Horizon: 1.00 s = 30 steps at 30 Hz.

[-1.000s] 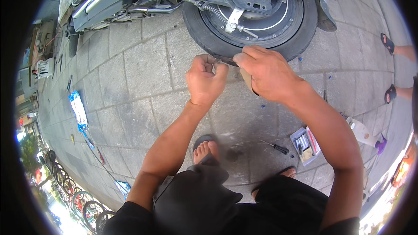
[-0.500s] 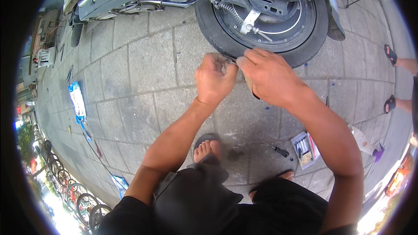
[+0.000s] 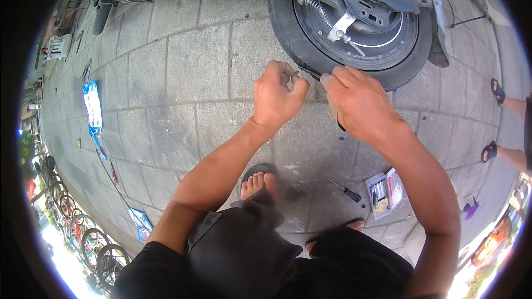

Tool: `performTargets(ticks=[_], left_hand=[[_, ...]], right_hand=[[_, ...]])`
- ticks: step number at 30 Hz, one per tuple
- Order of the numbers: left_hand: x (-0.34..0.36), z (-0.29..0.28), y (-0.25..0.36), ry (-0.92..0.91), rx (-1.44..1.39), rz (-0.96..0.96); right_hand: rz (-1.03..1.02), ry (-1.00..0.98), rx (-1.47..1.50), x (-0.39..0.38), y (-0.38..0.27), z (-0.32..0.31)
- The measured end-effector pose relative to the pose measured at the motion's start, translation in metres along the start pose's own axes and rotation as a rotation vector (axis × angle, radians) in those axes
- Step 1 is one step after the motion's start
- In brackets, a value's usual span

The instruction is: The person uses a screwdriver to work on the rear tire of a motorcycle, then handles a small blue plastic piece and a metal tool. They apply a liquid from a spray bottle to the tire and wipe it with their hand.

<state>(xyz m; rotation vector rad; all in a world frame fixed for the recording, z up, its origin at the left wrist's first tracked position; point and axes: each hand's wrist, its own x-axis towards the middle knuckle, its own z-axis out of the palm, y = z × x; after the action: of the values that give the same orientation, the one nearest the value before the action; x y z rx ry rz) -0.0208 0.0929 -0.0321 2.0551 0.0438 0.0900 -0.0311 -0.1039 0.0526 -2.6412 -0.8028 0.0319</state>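
1. Hands met just below the scooter wheel point(image 3: 354, 19), low over the grey paving point(image 3: 183, 77).
2. Left hand point(image 3: 277, 97) was curled narrow, thumb and fingertips pinched on a small thin metal piece point(image 3: 296, 73) beside the tyre point(image 3: 288, 33).
3. Right hand point(image 3: 360, 102) was closed around a dark strip point(image 3: 336, 119) that hung from under its palm; its forefinger reached toward the tyre's lower edge, and whether it touched the rubber I could not tell.
4. The two hands were just apart, the metal piece between them and close to the tyre.
5. The wheel stood upright at the upper edge of the paving, its hub and spring in view, with the rest of the scooter running toward the upper left.
6. A sandalled foot point(image 3: 257, 182) rested on the paving below the left forearm.
7. A screwdriver point(image 3: 344, 190) lay on the paving below the right forearm, near a small open kit point(image 3: 386, 190) further right.
8. A blue and white packet point(image 3: 91, 105) lay well apart near the paving's left edge.
9. Another person's sandalled feet point(image 3: 497, 91) stood at the right edge.
10. Parked bicycles point(image 3: 83, 227) lined the lower left corner.
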Motion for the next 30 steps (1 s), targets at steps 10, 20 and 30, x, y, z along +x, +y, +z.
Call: performTargets(ticks=[10, 20, 30], left_hand=[[-0.027, 0.012, 0.004, -0.165, -0.44, -0.437], [-0.011, 0.004, 0.043, -0.185, -1.205, -1.15], [-0.001, 0.004, 0.044, -0.183, -1.393, -1.284]], right_hand=[[0.02, 0.082, 0.108, -0.002, 0.006, 0.001], [-0.011, 0.123, 0.09, -0.001, 0.007, 0.001], [-0.023, 0.13, 0.086, -0.001, 0.008, 0.003]])
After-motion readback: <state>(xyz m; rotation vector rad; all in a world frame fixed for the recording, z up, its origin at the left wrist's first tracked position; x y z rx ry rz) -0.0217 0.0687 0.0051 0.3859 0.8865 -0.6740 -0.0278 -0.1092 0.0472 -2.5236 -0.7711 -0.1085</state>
